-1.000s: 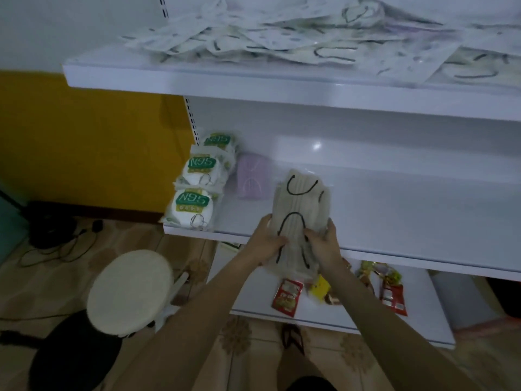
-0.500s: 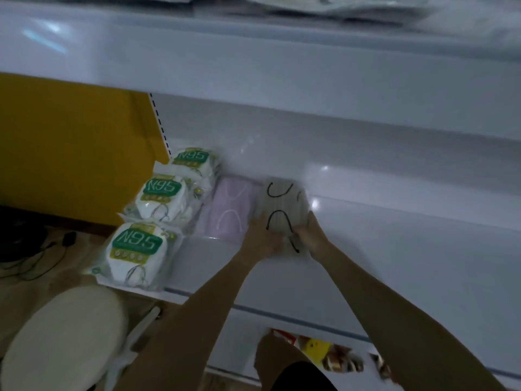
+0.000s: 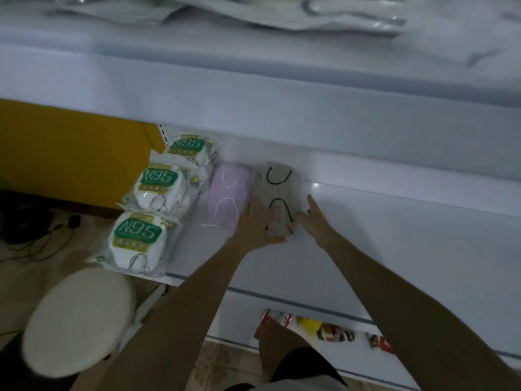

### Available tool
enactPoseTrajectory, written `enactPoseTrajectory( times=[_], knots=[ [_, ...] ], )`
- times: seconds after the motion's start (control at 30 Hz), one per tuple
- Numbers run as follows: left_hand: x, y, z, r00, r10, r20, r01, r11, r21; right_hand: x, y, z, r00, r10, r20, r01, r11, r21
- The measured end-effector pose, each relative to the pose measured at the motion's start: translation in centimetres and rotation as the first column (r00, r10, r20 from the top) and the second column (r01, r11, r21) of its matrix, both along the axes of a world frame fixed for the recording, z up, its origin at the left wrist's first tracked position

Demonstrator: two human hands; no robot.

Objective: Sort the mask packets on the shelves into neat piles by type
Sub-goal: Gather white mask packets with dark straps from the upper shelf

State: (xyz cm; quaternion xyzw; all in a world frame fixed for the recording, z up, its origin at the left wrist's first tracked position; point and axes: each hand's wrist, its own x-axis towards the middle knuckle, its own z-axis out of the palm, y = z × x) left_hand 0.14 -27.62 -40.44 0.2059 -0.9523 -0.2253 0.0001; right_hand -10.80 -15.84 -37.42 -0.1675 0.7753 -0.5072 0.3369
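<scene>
A pile of beige mask packets (image 3: 277,184) with black ear loops lies on the white middle shelf (image 3: 394,249), just right of a pile of purple mask packets (image 3: 228,193). My left hand (image 3: 258,221) touches the beige pile's near left end with straight fingers, thumb at the near edge. Against the pile's right side rests my right hand (image 3: 314,218), its fingers straight. Three rows of N95 mask packets (image 3: 138,235) with green labels fill the shelf's left end. Several loose white mask packets (image 3: 282,12) lie blurred on the upper shelf.
A round cream stool (image 3: 79,320) stands on the floor at lower left, below the shelf's left end. Snack packets (image 3: 332,331) lie on the bottom shelf. Black cables (image 3: 42,230) trail on the floor by the yellow wall.
Both hands carried the beige pile from in front of the shelf onto it and set it down beside the purple pile. The fingers have since straightened. The camera has moved closer.
</scene>
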Motion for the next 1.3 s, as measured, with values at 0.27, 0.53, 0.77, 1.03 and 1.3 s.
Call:
enactPoseTrajectory(
  times=[0.27,0.53,0.77,1.03,1.3],
  knots=[
    [9.3,4.5,5.4,0.992,-0.03,-0.119,0.042,0.994,0.1,8.2,8.8,3.6,0.903,0.235,-0.359,-0.153,0.958,0.244],
    [17.2,11.1,12.4,0.963,-0.143,-0.23,0.169,0.981,0.096,16.2,18.7,9.1,0.73,0.288,-0.62,-0.198,0.957,0.212],
    [14.6,18.1,24.1,0.746,-0.364,-0.558,0.301,0.931,-0.206,15.2,24.9,20.8,0.459,0.133,-0.878,-0.204,0.978,0.042],
    [4.9,25.6,34.9,0.67,-0.353,-0.653,0.253,0.936,-0.246,6.9,34.8,31.7,0.379,-0.068,-0.923,-0.066,0.993,-0.1],
    [-5.7,29.6,37.2,0.762,-0.327,-0.559,0.26,0.945,-0.198,-4.7,41.7,36.7,0.453,-0.175,-0.874,0.152,0.981,-0.118]
  ],
)
